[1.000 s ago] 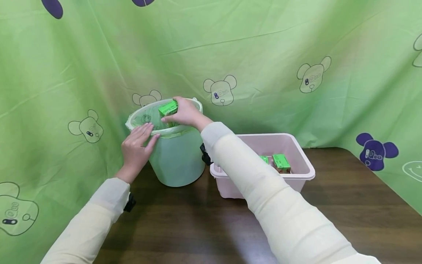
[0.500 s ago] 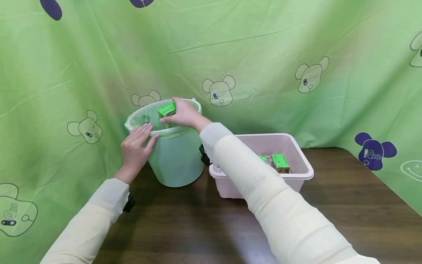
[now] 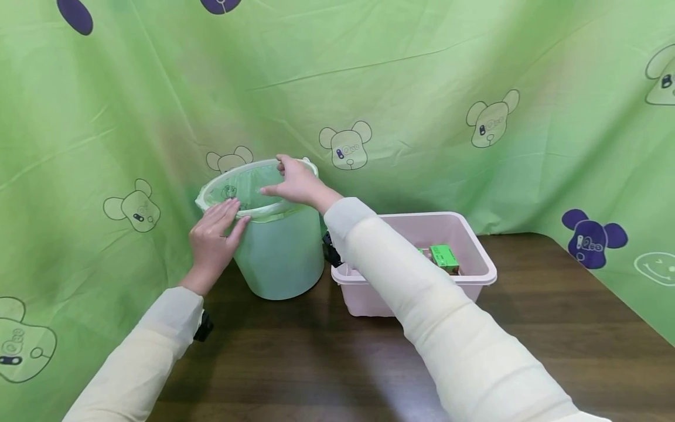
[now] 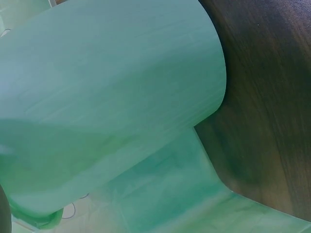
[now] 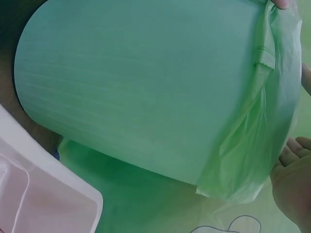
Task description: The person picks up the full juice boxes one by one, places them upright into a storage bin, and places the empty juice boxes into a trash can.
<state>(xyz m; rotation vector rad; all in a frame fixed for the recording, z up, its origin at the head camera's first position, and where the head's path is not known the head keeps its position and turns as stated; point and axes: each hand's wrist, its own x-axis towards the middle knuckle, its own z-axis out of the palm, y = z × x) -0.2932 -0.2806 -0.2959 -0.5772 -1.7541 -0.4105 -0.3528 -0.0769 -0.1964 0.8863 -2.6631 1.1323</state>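
Observation:
A pale green trash can (image 3: 279, 258) stands on the table, lined with a thin green bag (image 5: 282, 97) folded over its rim. My left hand (image 3: 213, 237) rests on the near left of the rim, its fingers fairly straight and its thumb lower on the outer side. Over the can's mouth is my right hand (image 3: 300, 184), its thumb and fingers spread apart with nothing between them. The right wrist view also has this hand (image 5: 294, 179) beside the bag's edge. The can's bottom is hidden.
To the right of the can is a pink plastic bin (image 3: 364, 299) with a bright green small box (image 3: 445, 258) inside; another is mostly hidden by my right sleeve (image 3: 411, 281). A green bear-print curtain (image 3: 411, 117) hangs behind the wooden table (image 3: 316, 363).
The green box that my right hand held at the can's mouth is let go and out of sight in the can. My left hand stays on the rim.

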